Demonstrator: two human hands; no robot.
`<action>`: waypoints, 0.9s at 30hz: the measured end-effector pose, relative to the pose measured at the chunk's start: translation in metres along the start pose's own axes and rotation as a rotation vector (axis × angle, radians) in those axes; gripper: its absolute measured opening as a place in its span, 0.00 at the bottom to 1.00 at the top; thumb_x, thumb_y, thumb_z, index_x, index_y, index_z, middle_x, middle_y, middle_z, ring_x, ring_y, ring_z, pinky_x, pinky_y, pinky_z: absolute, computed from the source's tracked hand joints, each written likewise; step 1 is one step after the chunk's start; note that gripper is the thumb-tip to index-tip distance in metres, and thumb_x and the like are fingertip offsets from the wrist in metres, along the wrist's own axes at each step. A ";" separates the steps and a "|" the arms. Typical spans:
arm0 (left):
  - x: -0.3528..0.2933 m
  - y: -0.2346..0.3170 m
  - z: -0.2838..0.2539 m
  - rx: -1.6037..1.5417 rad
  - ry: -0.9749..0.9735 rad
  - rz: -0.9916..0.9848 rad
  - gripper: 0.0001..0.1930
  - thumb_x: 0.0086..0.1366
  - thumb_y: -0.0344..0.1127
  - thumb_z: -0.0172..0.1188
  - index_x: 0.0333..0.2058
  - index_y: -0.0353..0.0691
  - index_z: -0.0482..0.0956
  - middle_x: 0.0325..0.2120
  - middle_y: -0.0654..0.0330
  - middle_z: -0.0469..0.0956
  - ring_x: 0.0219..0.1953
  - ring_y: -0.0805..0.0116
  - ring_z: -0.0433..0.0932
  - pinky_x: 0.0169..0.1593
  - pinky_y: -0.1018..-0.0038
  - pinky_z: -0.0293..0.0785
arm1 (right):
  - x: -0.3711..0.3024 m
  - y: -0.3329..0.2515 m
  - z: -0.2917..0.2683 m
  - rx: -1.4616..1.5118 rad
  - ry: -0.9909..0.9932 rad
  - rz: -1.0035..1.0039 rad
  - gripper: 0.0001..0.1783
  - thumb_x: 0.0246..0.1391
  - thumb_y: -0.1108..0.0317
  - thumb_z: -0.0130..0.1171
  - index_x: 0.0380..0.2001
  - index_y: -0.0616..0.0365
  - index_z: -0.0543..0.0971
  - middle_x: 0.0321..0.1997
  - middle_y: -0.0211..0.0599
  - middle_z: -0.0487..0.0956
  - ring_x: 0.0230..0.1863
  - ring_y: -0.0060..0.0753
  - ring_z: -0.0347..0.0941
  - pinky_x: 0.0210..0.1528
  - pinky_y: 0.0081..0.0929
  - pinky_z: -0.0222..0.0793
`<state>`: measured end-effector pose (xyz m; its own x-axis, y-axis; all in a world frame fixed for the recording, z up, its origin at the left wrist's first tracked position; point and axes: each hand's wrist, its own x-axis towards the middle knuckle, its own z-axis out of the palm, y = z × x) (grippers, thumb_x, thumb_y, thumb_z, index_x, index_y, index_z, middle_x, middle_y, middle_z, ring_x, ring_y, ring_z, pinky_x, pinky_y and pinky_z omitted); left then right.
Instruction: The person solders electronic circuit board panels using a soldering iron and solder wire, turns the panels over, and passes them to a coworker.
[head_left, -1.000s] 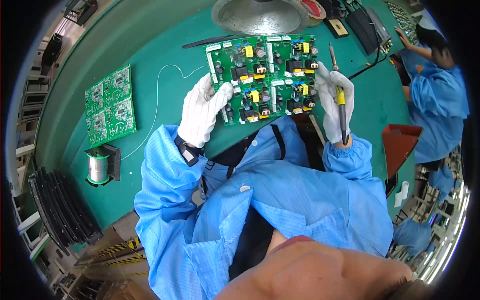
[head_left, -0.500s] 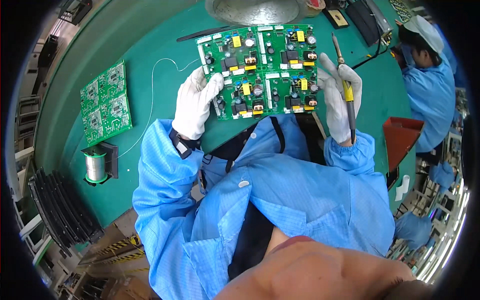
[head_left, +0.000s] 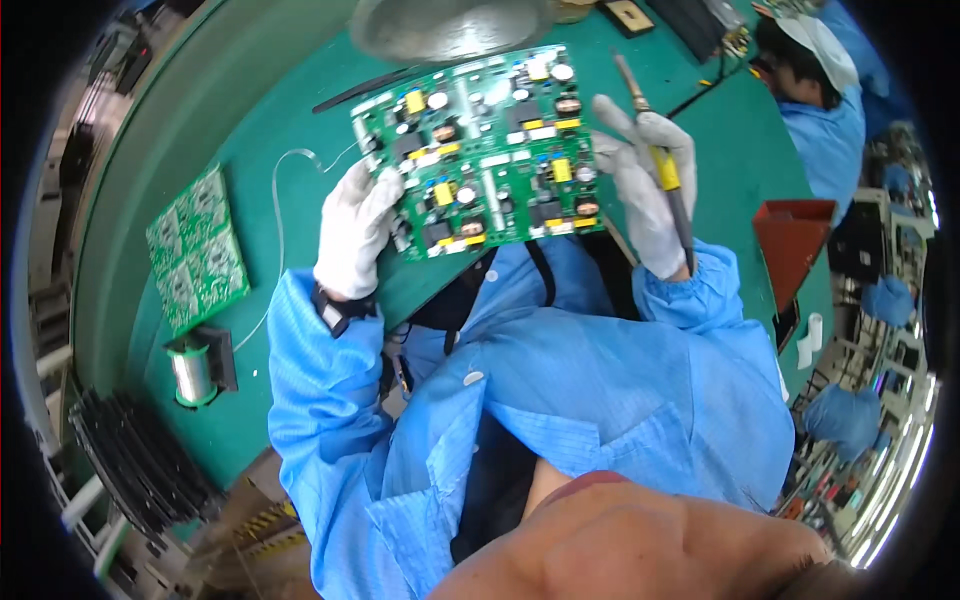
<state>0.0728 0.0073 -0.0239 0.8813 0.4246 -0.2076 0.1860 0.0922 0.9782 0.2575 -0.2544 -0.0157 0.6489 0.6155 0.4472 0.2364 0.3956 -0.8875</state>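
Observation:
A green circuit board panel (head_left: 490,160) carrying yellow, black and white components is held up over the bench in front of me. My gloved left hand (head_left: 350,235) grips its left edge, thumb on the upper face. From beside that hand, thin solder wire (head_left: 277,220) loops back to a spool (head_left: 193,372). My gloved right hand (head_left: 640,205) is closed on a soldering iron (head_left: 664,168) with a yellow grip, its metal tip pointing up and away from the board. The right fingers reach the panel's right edge; whether they press on it I cannot tell.
Another green board (head_left: 195,250) lies on the green bench (head_left: 300,180) at left. A metal dome (head_left: 450,28) stands at the far side. Black racks (head_left: 135,460) sit lower left, a red-brown bin (head_left: 790,245) at right. A co-worker in blue (head_left: 825,140) sits at far right.
The whole view has shifted and turned slightly. The panel now appears farther left and tilted, its left side lower. Both hands keep their holds.

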 end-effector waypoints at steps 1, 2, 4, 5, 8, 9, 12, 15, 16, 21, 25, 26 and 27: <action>-0.001 -0.004 0.003 -0.103 0.001 0.082 0.25 0.68 0.49 0.61 0.53 0.34 0.75 0.43 0.66 0.78 0.39 0.77 0.72 0.46 0.76 0.70 | 0.000 0.004 0.000 0.087 -0.028 -0.029 0.24 0.67 0.70 0.54 0.63 0.53 0.62 0.70 0.68 0.62 0.62 0.60 0.73 0.62 0.49 0.72; 0.002 -0.012 0.000 -0.032 0.026 0.072 0.20 0.70 0.47 0.59 0.48 0.34 0.75 0.39 0.66 0.77 0.37 0.78 0.71 0.43 0.78 0.68 | 0.001 0.004 -0.002 0.078 -0.050 -0.034 0.24 0.67 0.70 0.53 0.63 0.53 0.61 0.70 0.69 0.61 0.62 0.62 0.72 0.62 0.51 0.71; 0.003 -0.014 -0.006 0.110 0.011 0.086 0.17 0.71 0.46 0.57 0.43 0.34 0.73 0.35 0.66 0.76 0.36 0.79 0.70 0.41 0.80 0.67 | 0.000 0.005 -0.004 0.090 -0.055 -0.017 0.23 0.68 0.72 0.52 0.62 0.54 0.61 0.70 0.69 0.61 0.62 0.62 0.72 0.62 0.51 0.71; 0.006 -0.019 -0.005 -0.034 -0.007 0.106 0.15 0.72 0.43 0.55 0.42 0.34 0.72 0.32 0.67 0.73 0.34 0.79 0.68 0.40 0.81 0.65 | 0.001 0.004 -0.004 0.037 -0.068 -0.018 0.21 0.69 0.72 0.51 0.61 0.56 0.60 0.69 0.71 0.61 0.62 0.62 0.73 0.62 0.51 0.72; 0.007 -0.023 -0.005 -0.072 -0.001 0.078 0.15 0.73 0.42 0.56 0.43 0.34 0.72 0.31 0.68 0.72 0.33 0.79 0.67 0.40 0.81 0.65 | 0.002 -0.006 0.004 0.107 -0.023 0.008 0.19 0.69 0.74 0.49 0.60 0.58 0.60 0.69 0.71 0.62 0.62 0.62 0.73 0.62 0.51 0.72; 0.008 -0.027 -0.003 -0.217 0.005 0.091 0.14 0.73 0.41 0.57 0.44 0.34 0.72 0.31 0.68 0.72 0.33 0.80 0.67 0.40 0.81 0.64 | 0.004 -0.008 0.005 0.120 -0.028 -0.004 0.18 0.69 0.75 0.48 0.59 0.59 0.59 0.68 0.72 0.62 0.61 0.63 0.73 0.62 0.51 0.73; 0.006 -0.020 -0.002 -0.151 0.010 0.068 0.15 0.72 0.41 0.58 0.44 0.33 0.72 0.32 0.68 0.72 0.34 0.80 0.68 0.40 0.81 0.64 | 0.001 -0.002 0.001 0.090 0.009 0.001 0.23 0.69 0.71 0.52 0.62 0.61 0.59 0.69 0.68 0.62 0.60 0.55 0.75 0.61 0.45 0.74; 0.008 -0.024 0.000 -0.258 -0.016 0.110 0.14 0.72 0.40 0.58 0.44 0.33 0.72 0.32 0.68 0.72 0.34 0.79 0.68 0.41 0.81 0.64 | 0.002 -0.003 0.001 0.127 0.007 0.010 0.23 0.69 0.71 0.51 0.62 0.61 0.59 0.69 0.68 0.63 0.60 0.54 0.75 0.61 0.46 0.74; 0.008 -0.023 0.001 -0.256 -0.013 0.112 0.14 0.72 0.40 0.58 0.44 0.33 0.72 0.32 0.68 0.72 0.34 0.79 0.68 0.41 0.81 0.64 | 0.002 -0.002 0.000 0.130 0.005 0.008 0.23 0.69 0.71 0.51 0.62 0.61 0.59 0.69 0.68 0.63 0.60 0.54 0.75 0.61 0.46 0.74; 0.010 -0.024 0.002 -0.343 -0.009 0.162 0.17 0.70 0.35 0.60 0.51 0.29 0.71 0.31 0.67 0.72 0.34 0.79 0.68 0.40 0.82 0.64 | 0.002 0.003 -0.002 0.133 0.000 0.016 0.26 0.68 0.68 0.55 0.63 0.60 0.59 0.69 0.66 0.62 0.60 0.52 0.75 0.61 0.45 0.74; 0.008 -0.025 0.004 -0.386 0.021 0.163 0.20 0.70 0.33 0.60 0.55 0.27 0.69 0.31 0.66 0.73 0.34 0.79 0.68 0.41 0.82 0.64 | 0.003 0.000 0.000 0.156 0.035 0.075 0.27 0.67 0.66 0.57 0.63 0.60 0.59 0.69 0.66 0.62 0.60 0.52 0.75 0.60 0.45 0.74; 0.008 -0.027 0.004 -0.406 0.023 0.180 0.22 0.70 0.33 0.60 0.57 0.27 0.69 0.33 0.66 0.74 0.36 0.80 0.70 0.42 0.82 0.66 | 0.003 0.000 -0.001 0.142 0.029 0.064 0.27 0.67 0.67 0.56 0.63 0.61 0.60 0.69 0.66 0.63 0.59 0.51 0.75 0.60 0.44 0.74; 0.007 -0.028 0.003 -0.426 0.027 0.196 0.23 0.71 0.33 0.61 0.59 0.28 0.68 0.36 0.66 0.76 0.37 0.80 0.72 0.44 0.82 0.68 | 0.003 0.000 -0.001 0.129 0.022 0.054 0.26 0.68 0.67 0.56 0.63 0.61 0.60 0.69 0.65 0.63 0.59 0.50 0.76 0.60 0.43 0.74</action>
<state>0.0749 0.0053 -0.0527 0.8694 0.4935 -0.0241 -0.1830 0.3669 0.9121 0.2608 -0.2534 -0.0141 0.6741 0.6239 0.3954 0.1065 0.4476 -0.8879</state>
